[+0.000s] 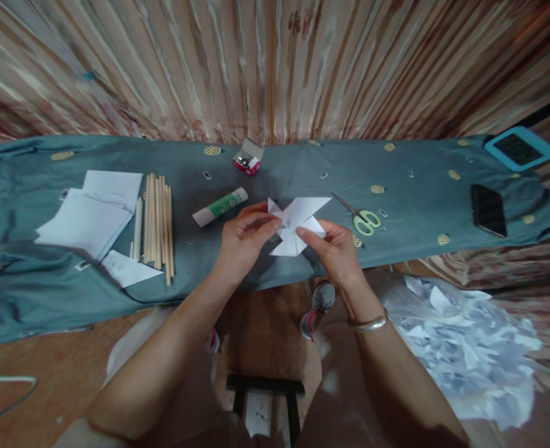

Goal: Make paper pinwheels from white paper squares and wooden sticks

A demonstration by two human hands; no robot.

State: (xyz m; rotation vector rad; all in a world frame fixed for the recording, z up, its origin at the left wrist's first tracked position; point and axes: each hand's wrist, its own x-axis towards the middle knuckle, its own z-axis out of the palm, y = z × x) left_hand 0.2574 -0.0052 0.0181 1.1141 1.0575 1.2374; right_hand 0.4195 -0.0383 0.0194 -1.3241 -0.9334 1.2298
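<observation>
Both hands hold a white folded paper pinwheel (297,224) above the near edge of a grey-green cloth-covered table (256,274). My left hand (244,239) pinches its left side with fingers closed on the paper. On its right and lower side my right hand (335,249) grips it, thumb pressed near the centre. A metal bangle (368,323) circles my right wrist.
On the table lie a glue stick (219,206), a row of wooden sticks (158,221), white paper sheets (91,214), green-handled scissors (361,218), a small open red box (247,158), a dark phone (488,210) and a blue-framed device (519,148). A bag of paper scraps (461,339) sits on the floor at right.
</observation>
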